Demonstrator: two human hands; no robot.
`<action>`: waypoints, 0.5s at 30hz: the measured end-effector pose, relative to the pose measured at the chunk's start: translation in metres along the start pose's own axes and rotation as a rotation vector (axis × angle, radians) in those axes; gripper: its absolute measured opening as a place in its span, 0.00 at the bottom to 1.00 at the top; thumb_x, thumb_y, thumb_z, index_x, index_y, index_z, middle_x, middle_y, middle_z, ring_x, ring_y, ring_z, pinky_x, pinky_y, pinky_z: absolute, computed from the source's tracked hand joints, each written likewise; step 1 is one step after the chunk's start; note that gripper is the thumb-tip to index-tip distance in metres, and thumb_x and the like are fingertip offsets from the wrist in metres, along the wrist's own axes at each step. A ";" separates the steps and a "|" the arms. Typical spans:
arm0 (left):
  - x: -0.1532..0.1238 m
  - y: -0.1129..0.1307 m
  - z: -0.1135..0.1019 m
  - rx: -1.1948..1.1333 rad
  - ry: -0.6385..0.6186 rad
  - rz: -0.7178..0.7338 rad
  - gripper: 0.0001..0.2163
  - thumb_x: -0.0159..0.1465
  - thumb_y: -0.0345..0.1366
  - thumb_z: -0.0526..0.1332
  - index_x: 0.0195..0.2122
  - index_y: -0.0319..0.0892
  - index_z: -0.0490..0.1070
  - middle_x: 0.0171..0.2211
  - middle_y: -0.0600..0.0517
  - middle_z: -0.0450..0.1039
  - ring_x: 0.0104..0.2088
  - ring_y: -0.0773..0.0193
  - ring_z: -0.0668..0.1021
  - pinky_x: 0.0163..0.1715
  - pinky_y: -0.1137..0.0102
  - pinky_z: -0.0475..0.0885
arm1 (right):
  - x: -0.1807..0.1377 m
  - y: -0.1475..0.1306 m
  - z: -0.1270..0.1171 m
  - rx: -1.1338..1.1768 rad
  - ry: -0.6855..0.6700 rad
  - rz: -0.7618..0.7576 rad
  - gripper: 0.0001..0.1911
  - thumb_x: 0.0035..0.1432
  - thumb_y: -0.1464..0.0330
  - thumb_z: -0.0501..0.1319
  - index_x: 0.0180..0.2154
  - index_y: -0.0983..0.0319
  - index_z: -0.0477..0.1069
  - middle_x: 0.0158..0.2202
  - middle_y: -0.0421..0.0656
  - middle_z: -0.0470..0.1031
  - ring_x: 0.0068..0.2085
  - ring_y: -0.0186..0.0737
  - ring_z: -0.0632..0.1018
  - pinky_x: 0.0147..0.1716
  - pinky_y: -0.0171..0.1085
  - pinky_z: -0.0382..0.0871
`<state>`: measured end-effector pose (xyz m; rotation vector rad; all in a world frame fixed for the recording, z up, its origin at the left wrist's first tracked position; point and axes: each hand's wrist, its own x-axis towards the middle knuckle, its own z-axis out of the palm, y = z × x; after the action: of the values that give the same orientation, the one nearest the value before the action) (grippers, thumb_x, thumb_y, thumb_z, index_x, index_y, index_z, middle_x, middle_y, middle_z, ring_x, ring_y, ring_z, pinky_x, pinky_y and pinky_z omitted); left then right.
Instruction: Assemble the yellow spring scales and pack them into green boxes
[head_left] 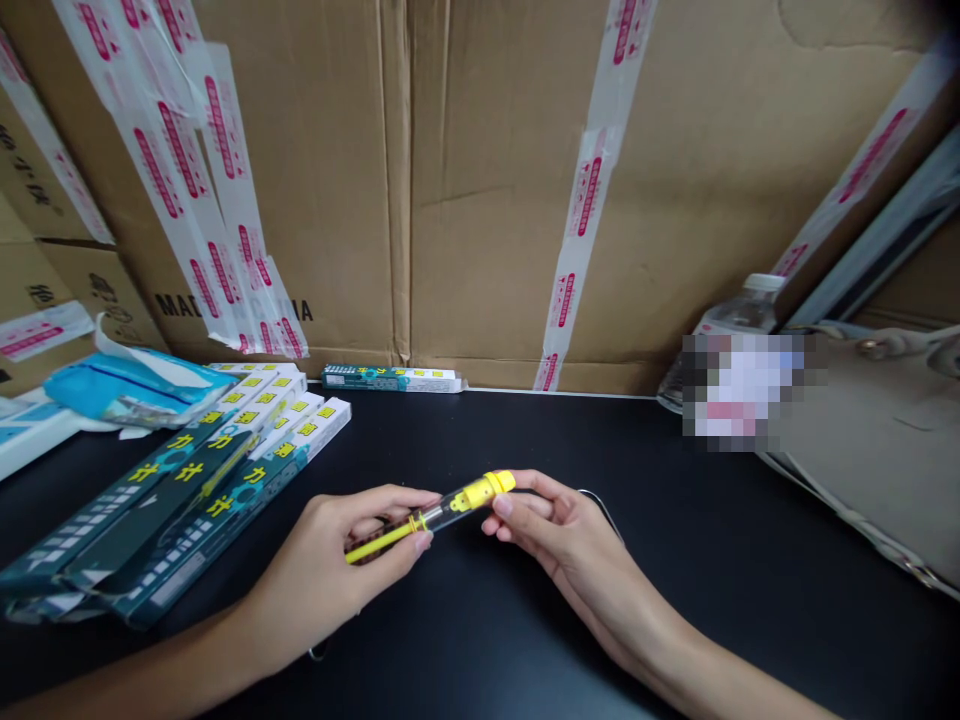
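Observation:
Both hands hold one small tool (442,512) over the black table (675,560): it has a clear barrel, a yellow cap end and a thin yellow shaft. My left hand (337,565) is closed around the shaft end, thumb and fingers pinching it. My right hand (551,530) pinches the yellow cap end between thumb and fingertips. The tool lies nearly level, tilted up to the right.
Several long teal and white boxes (180,500) lie stacked at the left, one more box (394,378) at the back. A blue packet (127,385) sits far left. Taped cardboard cartons (465,180) wall the back. A water bottle (739,310) and cardboard (877,450) stand right.

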<state>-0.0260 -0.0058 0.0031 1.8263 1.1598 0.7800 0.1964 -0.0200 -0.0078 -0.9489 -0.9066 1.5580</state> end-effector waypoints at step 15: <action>0.000 0.002 0.000 0.006 -0.012 -0.002 0.16 0.62 0.42 0.62 0.49 0.43 0.77 0.32 0.52 0.81 0.19 0.71 0.71 0.10 0.83 0.62 | -0.001 0.000 -0.001 0.007 0.003 0.017 0.22 0.50 0.65 0.75 0.47 0.63 0.77 0.32 0.42 0.83 0.33 0.31 0.81 0.40 0.29 0.74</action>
<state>-0.0251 -0.0064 0.0051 1.8319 1.1572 0.7637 0.1975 -0.0206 -0.0082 -0.9563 -0.8928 1.5731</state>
